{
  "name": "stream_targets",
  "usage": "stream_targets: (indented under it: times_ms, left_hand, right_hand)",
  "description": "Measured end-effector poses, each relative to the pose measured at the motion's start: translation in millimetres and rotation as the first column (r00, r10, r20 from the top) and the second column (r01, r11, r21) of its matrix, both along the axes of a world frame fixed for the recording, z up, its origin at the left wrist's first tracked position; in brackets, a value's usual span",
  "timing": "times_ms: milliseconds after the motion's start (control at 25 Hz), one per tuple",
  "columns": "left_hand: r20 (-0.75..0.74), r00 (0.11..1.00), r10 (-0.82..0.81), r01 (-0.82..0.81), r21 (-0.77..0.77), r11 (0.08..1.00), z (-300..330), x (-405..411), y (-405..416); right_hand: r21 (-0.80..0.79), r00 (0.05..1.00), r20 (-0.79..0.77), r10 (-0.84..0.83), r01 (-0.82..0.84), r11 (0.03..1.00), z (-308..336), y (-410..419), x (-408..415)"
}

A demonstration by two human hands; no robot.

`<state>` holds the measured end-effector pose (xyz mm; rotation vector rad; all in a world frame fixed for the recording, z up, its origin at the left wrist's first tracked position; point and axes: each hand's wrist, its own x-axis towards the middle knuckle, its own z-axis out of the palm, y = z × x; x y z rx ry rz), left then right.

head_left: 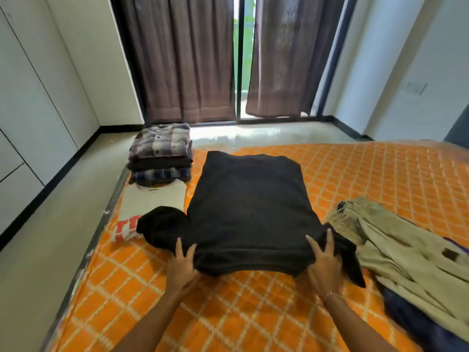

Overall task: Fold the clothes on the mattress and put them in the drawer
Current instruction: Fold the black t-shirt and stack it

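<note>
Head view is showing both hands at the near edge of a large black cotton T-shirt [250, 212], which is lying flat in the middle of the orange quilted mattress with white diamond lines [380, 174]. The left hand [183, 262] is grasping the near left corner and the right hand [323, 260] is grasping the near right corner, so the folding of this shirt is only beginning, I think. To the right, crumpled beige trousers [406, 250] are waiting unfolded over something dark blue. Farther left, a folded white T-shirt with red print [152, 199] and a stack of folded checked shirts [161, 153] are looking finished. No drawer is showing; nothing seems put away yet.
</note>
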<state>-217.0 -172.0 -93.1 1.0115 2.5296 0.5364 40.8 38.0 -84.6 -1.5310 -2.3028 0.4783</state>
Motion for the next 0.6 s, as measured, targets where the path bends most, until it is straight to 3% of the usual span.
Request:
stream_targets:
  times_ms: [80,240,360,440,480,560,600]
  left_hand:
    - [0.015,1.000,0.009,-0.005,-0.220,0.976,-20.8,15.8,-15.7]
    - [-0.235,0.972,0.008,-0.097,-0.368,0.925,-34.8,43.0,-33.9]
    - [-0.419,0.908,0.015,-0.138,-0.263,0.955,-35.0,54.4,-41.7]
    - [-0.625,0.753,-0.206,0.103,-0.197,0.975,-44.6,57.0,-41.3]
    - [-0.677,0.652,-0.341,0.259,-0.224,0.940,-47.6,56.3,-40.6]
    - [-0.722,0.449,-0.526,0.505,-0.280,0.816,-45.7,52.8,-39.5]
    - [-0.689,0.422,-0.589,0.558,-0.314,0.768,-40.5,51.2,-37.0]
  right_hand:
    - [-0.066,0.991,0.131,0.035,-0.026,0.997,-24.4,-16.2,16.6]
    - [-0.125,0.940,0.338,0.038,0.005,0.992,-36.9,-44.8,40.5]
    - [0.074,0.909,0.412,-0.059,0.031,0.997,-34.2,-58.0,47.3]
    - [0.220,0.892,0.450,-0.043,-0.064,0.974,-37.1,-60.9,44.5]
    - [0.322,0.889,0.459,0.017,-0.184,0.929,-42.1,-61.9,44.6]
    - [0.468,0.830,0.511,0.223,-0.486,0.738,-52.8,-62.6,48.0]
    - [0.457,0.770,0.550,0.323,-0.601,0.655,-55.9,-60.3,49.9]
